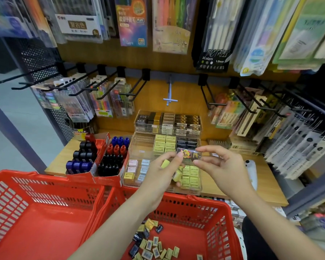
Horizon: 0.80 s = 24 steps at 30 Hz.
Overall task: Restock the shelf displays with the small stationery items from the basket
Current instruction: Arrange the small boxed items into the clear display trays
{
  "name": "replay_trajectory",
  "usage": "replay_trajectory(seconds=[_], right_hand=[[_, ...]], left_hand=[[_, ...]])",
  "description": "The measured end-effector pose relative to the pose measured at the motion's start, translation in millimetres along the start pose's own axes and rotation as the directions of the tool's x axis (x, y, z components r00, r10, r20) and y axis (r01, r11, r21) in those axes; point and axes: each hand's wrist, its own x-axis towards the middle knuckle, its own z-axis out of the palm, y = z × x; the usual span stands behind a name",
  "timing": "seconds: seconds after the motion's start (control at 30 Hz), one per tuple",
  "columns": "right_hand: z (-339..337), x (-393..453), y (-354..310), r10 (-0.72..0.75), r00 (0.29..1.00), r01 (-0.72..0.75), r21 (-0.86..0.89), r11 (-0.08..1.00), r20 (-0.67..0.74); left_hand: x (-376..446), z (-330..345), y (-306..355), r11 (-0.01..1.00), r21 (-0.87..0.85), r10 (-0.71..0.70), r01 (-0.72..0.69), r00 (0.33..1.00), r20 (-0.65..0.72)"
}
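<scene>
Black and printed with a red-and-yellow figure, a small eraser (189, 154) is pinched between both hands above the clear display trays. The left hand (162, 173) grips its left end with thumb and forefinger while its other fingers curl round several pale yellow erasers (174, 172) kept in the palm. The right hand (219, 166) pinches the right end of the black eraser — its remaining fingers spread loosely.

Just below the hands, a clear acrylic tray (197, 188) at the front edge of the wooden shelf (270, 192) holds rows of yellow erasers on its right and pink, blue and yellow ones on its left. Behind it stands a second clear tray (139, 145) with yellow and dark erasers, and a third, farther back, filled with black and gold boxes (188, 121).

Toward the left edge of the shelf, red cardboard boxes (99, 162) carry black, blue and red ink bottles. Pen packs (101, 102) hang from black hooks along the back wall.

Nearest the camera sit two red baskets — the right basket (210, 218) holds loose yellow and dark erasers on its floor, beside the left basket (45, 212).
</scene>
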Motion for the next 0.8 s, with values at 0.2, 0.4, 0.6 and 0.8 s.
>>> replay_trajectory(seconds=[0.2,0.4,0.6,0.8], right_hand=[[9,26,4,-0.216,0.976,0.211,-0.247,0.946,0.006],[26,64,25,-0.047,0.993,0.038,-0.09,0.995,-0.105],[25,87,45,0.309,0.951,-0.28,0.467,0.839,0.015],[13,101,44,0.36,0.933,-0.34,0.305,0.889,-0.01]], left_hand=[[26,-6,4,0.999,0.021,-0.031,0.032,0.999,-0.039],[73,-12,0,0.993,-0.053,-0.113,0.11,0.991,-0.072],[104,-10,-8,0.974,0.027,-0.224,0.223,0.972,0.063],[110,-12,-12,0.954,0.107,-0.289,0.282,0.956,0.059]])
